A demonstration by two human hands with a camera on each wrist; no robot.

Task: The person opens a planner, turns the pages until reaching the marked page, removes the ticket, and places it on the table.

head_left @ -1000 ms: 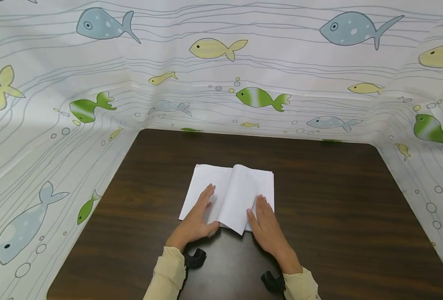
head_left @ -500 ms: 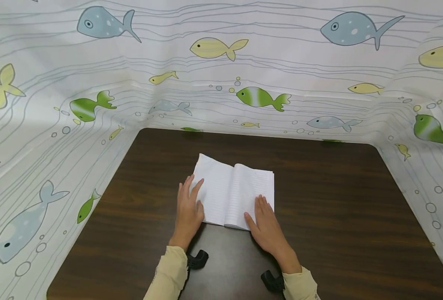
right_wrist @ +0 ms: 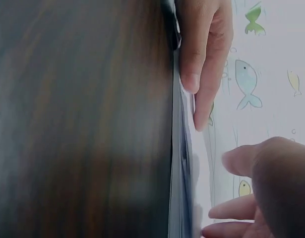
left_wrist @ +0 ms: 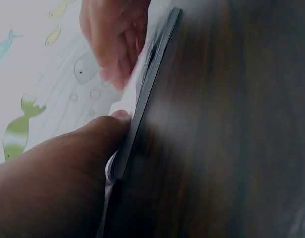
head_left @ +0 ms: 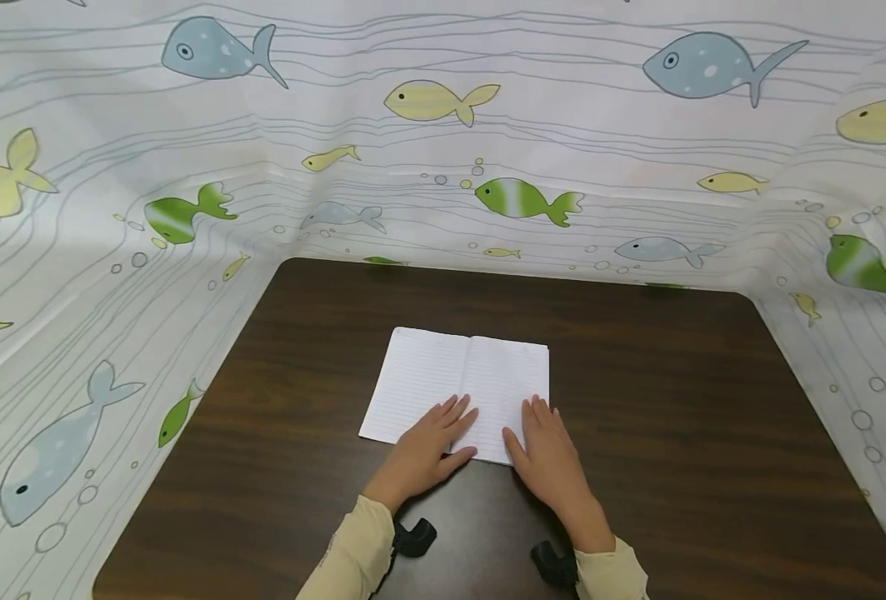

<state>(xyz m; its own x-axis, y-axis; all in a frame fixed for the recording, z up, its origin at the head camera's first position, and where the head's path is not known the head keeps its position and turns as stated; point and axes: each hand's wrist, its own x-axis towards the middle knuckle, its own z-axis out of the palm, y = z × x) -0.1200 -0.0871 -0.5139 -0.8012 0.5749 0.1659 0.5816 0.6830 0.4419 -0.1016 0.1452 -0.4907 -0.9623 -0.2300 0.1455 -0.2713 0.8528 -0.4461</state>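
An open notebook (head_left: 427, 375) with white lined pages lies flat on the dark table. My left hand (head_left: 431, 446) rests across its near edge by the centre fold, fingers extended over the paper and thumb towards the right. On the right page lies my right hand (head_left: 551, 454), fingers straight and pointing away, thumb spread. The left wrist view shows the notebook's dark cover edge (left_wrist: 151, 84) side-on, with the left thumb (left_wrist: 112, 126) at the pages. In the right wrist view, the right thumb (right_wrist: 241, 159) is raised off the paper.
The dark wood-grain table (head_left: 675, 433) extends around the notebook. A white sheet (head_left: 600, 133) printed with fish hangs behind it and along both sides. Black wrist devices (head_left: 416, 537) sit under the cream sleeves (head_left: 352, 546).
The left hand swept left, turning a page over, then came back right to the fold. The raised page now lies flat. The right hand has stayed on the right page.
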